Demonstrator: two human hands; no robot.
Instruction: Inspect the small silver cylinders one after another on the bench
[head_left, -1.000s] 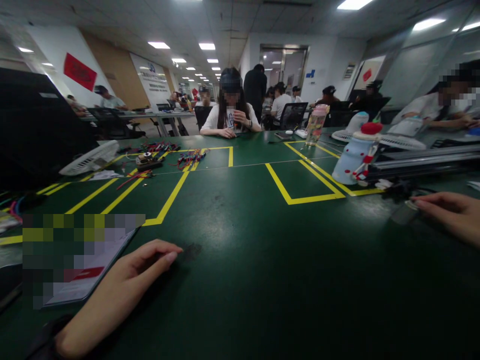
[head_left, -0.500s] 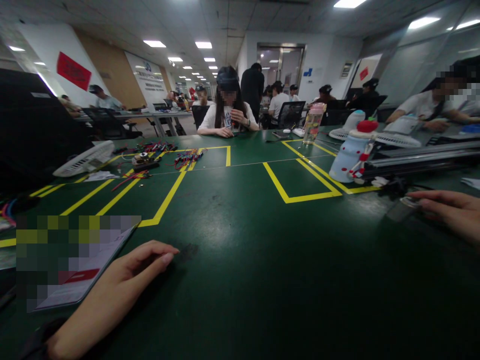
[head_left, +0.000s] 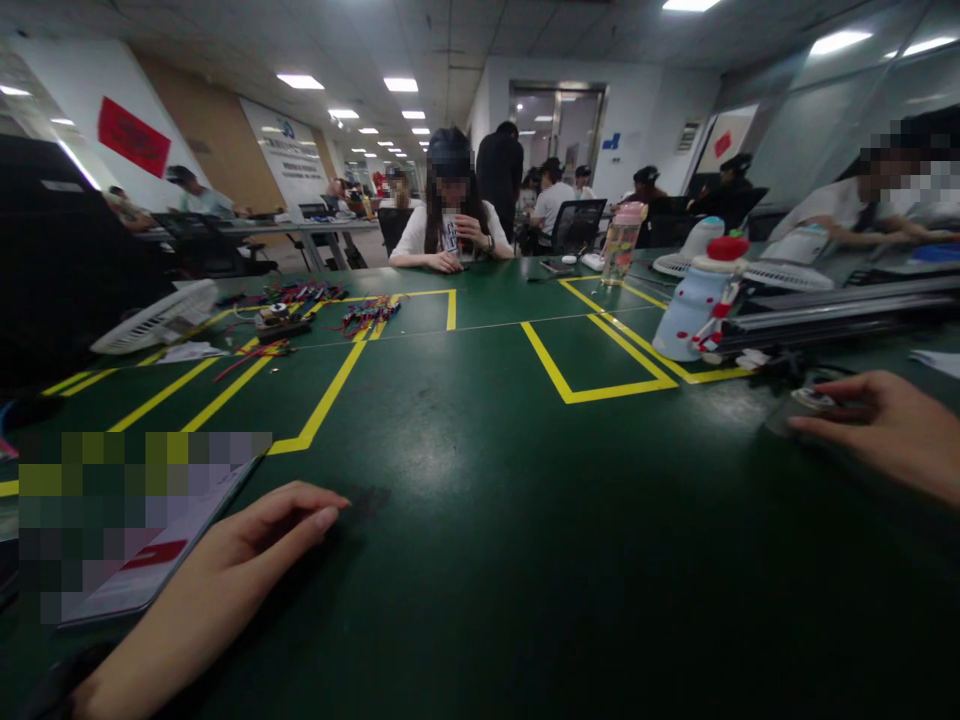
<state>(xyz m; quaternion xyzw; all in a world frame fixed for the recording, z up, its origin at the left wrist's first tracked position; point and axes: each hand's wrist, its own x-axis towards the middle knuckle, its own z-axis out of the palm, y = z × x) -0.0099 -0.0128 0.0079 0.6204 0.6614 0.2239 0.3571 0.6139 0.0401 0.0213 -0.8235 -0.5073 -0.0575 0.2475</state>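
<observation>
On the dark green table at the lower left rests my left hand (head_left: 262,535), its fingers loosely extended, the thumb close to the index finger and nothing visible held. A dark smudge (head_left: 369,500) marks the tabletop just past its fingertips. Partly under that forearm lies a flat sheet or tablet (head_left: 154,570), mostly pixelated. At the right edge, my right hand (head_left: 881,425) has its thumb and fingers around a small clear jar (head_left: 784,412) with a pale, metallic-looking top. The jar is dim and partly hidden by the fingers.
Yellow tape lines (head_left: 622,390) mark the table (head_left: 465,600). Beyond my right hand stand a blue bottle with a red top (head_left: 686,310), metal rails (head_left: 840,315) and a pink-lidded bottle (head_left: 621,245). Wires (head_left: 371,315) and a white fan (head_left: 154,318) lie left. A person (head_left: 450,225) sits opposite.
My right hand has shifted slightly left onto the jar, and its thumb now lies in front of it. The left hand stays where it was on the table. The view has turned slightly.
</observation>
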